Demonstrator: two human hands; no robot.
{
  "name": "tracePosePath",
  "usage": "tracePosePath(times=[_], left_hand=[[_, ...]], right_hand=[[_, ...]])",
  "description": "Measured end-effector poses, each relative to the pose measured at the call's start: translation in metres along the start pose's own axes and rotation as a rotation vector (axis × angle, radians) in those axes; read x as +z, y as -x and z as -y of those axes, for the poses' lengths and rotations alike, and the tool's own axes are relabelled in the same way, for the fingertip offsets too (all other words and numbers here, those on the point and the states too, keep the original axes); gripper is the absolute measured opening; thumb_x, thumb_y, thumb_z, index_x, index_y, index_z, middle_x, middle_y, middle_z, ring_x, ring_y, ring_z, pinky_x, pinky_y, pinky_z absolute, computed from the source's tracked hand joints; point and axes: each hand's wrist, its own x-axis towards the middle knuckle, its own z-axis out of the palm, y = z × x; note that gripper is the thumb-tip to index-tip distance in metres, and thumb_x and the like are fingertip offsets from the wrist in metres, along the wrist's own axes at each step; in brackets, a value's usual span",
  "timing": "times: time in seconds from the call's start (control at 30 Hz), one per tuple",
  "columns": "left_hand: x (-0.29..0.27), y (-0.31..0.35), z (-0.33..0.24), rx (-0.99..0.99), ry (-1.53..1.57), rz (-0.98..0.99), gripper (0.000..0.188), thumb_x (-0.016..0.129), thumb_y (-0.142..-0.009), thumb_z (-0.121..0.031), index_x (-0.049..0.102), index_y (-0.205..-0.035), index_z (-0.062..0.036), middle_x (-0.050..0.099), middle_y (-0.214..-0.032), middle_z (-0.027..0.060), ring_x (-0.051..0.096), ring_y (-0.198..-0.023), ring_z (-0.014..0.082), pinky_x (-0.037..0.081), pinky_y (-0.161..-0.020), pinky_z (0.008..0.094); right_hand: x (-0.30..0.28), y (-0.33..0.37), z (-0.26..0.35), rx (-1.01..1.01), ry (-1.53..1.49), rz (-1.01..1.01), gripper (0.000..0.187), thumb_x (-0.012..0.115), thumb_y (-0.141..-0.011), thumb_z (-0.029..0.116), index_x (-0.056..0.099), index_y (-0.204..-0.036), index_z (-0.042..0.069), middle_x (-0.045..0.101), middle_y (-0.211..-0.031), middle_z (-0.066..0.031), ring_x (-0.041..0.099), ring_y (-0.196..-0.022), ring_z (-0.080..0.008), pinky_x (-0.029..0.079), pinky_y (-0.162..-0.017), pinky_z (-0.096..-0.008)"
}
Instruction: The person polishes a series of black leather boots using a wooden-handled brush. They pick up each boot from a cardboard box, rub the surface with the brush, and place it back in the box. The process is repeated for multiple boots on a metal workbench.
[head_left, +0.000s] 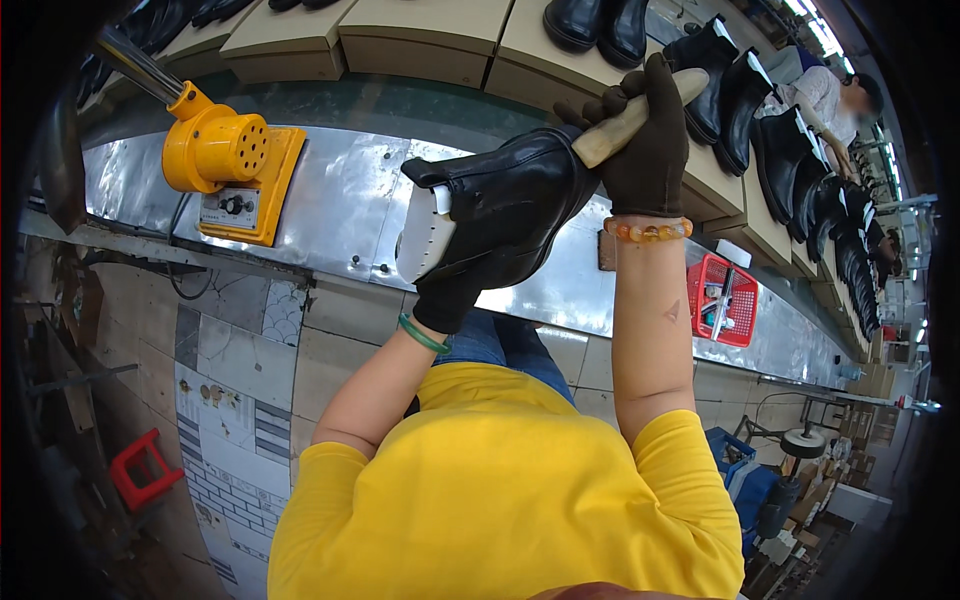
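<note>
A black leather boot [515,205] with a white last showing at its open top is tilted sideways over the metal bench. My left hand [447,303], in a dark glove, grips it from below; the boot hides most of the fingers. In my right hand [648,150], also dark-gloved, is a pale tan bar [610,138] with a rounded far end. The bar's near end meets the boot's toe area, and my fingers are wrapped round its middle.
A yellow machine [230,160] with a round perforated front stands left on the metal bench [340,200]. A red basket [722,300] with small items sits right. Black boots [735,105] line the boxes behind. A person [825,105] is at the far right. A red stool [145,468] stands on the floor.
</note>
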Motion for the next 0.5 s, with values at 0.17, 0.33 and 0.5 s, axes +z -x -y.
tracePosePath(times=[0.17,0.33,0.5], left_hand=[[0.008,-0.013,-0.002,0.025,-0.006,0.046,0.049,0.071,-0.071,-0.001,0.052,-0.116,-0.0019,0.056,-0.113,0.0096,0.055,-0.102,0.0190,0.047,-0.088,0.0313],[0.016,-0.023,0.001,0.032,-0.019,0.087,0.050,0.070,-0.072,-0.003,0.050,-0.118,-0.0022,0.054,-0.116,0.0105,0.053,-0.105,0.0197,0.045,-0.090,0.0319],[0.018,-0.030,0.006,0.027,-0.047,0.108,0.050,0.069,-0.074,-0.005,0.048,-0.120,-0.0025,0.052,-0.118,0.0113,0.051,-0.109,0.0204,0.043,-0.092,0.0325]], right_hand=[[0.004,0.008,0.002,-0.091,0.142,0.078,0.028,0.058,-0.084,0.034,0.052,-0.079,0.008,0.046,-0.063,-0.0037,0.054,-0.061,-0.0199,0.052,-0.073,-0.0482],[0.013,0.014,0.004,-0.160,0.307,0.073,0.026,0.052,-0.088,0.029,0.052,-0.083,0.004,0.045,-0.063,-0.0039,0.055,-0.057,-0.0174,0.055,-0.068,-0.0411],[0.019,0.022,0.001,-0.221,0.402,0.089,0.025,0.053,-0.086,0.027,0.053,-0.082,0.003,0.046,-0.063,-0.0039,0.054,-0.054,-0.0150,0.055,-0.067,-0.0391]])
